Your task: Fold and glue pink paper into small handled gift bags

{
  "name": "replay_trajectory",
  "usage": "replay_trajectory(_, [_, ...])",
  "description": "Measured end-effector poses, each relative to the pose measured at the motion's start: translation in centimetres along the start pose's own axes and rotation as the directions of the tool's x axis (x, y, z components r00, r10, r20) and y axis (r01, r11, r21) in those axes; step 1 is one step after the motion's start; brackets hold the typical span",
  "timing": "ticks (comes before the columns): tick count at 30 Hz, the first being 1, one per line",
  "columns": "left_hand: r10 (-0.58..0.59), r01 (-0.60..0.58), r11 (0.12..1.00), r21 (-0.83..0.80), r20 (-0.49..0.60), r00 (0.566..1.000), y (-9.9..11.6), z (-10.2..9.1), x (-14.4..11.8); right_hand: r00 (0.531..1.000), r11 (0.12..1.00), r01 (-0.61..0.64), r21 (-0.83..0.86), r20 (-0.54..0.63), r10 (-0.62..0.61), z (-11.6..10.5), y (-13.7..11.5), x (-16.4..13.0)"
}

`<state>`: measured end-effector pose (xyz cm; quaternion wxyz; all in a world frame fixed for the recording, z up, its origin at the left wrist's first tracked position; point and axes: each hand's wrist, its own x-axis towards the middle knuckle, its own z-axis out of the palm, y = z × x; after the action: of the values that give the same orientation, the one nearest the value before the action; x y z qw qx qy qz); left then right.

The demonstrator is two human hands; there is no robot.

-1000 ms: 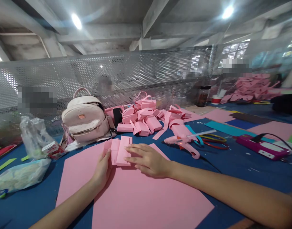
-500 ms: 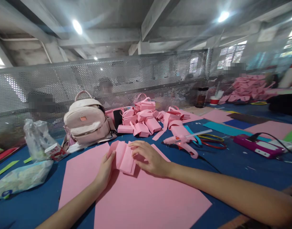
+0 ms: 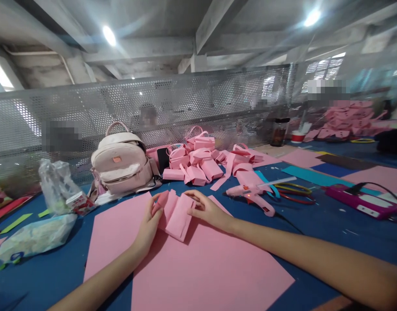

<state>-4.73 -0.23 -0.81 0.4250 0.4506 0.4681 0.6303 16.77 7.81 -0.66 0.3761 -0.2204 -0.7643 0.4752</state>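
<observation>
Folded pink paper piece [image 3: 176,216] sits lifted at angle over big pink sheet [image 3: 198,268] on blue tabletop [image 3: 331,229], near table middle

Left hand [image 3: 150,224] pinches left flap, thumb on top; right hand [image 3: 208,209] grips right edge, fingers curled over it

Step in hand looks like raising creased panels into box shape; exact fold hard to read

To do well: keep both grips near creases, bend along scored lines only, ease panels evenly, avoid crushing soft paper

Glue gun [image 3: 252,194] lies just right, well apart from hands

1. Head view: worn on the person's head, it looks forward and slightly down across the table [image 3: 315,224].
2. It sits close above both forearms, facing the mesh fence [image 3: 185,99] and ceiling.
3. No second view.
</observation>
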Motion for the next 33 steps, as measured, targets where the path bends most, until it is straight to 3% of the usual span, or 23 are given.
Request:
replay_trajectory(4, [0.173,-0.166,0.964,0.208,-0.017,0.985,0.3,-0.3,0.4,0.999,0.998,-0.039,0.048,-0.016,0.04,0.0,0.2,0.2])
replay_trajectory(8, [0.372,-0.37,0.848,0.381,0.071,0.926,2.6,-0.4,0.5,0.997,0.996,-0.052,0.076,-0.049,0.055,0.0,0.9,0.5])
replay_trajectory(10, [0.391,-0.429,0.791,0.436,0.179,0.903,4.2,-0.2,0.2,0.997,0.995,-0.047,0.087,-0.063,0.053,0.2,1.0,0.6])
replay_trajectory(13, [0.307,-0.465,0.756,0.462,0.378,0.874,6.0,0.2,-0.6,0.996,0.994,-0.041,0.104,-0.072,0.048,0.4,0.8,0.5])
replay_trajectory(15, [0.21,-0.408,0.773,0.486,0.411,0.887,6.3,0.6,-0.8,0.996,0.993,-0.03,0.112,-0.077,0.039,0.5,0.5,0.4])
replay_trajectory(18, [0.067,-0.248,0.819,0.518,0.342,0.937,5.9,1.0,-0.7,0.996,0.993,-0.005,0.116,-0.091,0.016,0.7,0.1,0.1])
replay_trajectory(23, [-0.056,-0.122,0.818,0.562,0.289,0.956,4.5,1.0,-0.2,0.996,0.988,0.005,0.156,-0.089,0.009,1.0,-0.1,-0.1])
replay_trajectory(33, [-0.251,0.043,0.843,0.536,0.321,0.913,4.2,0.9,-0.2,0.997,0.972,-0.023,0.235,-0.066,0.039,1.4,-0.7,-0.5])
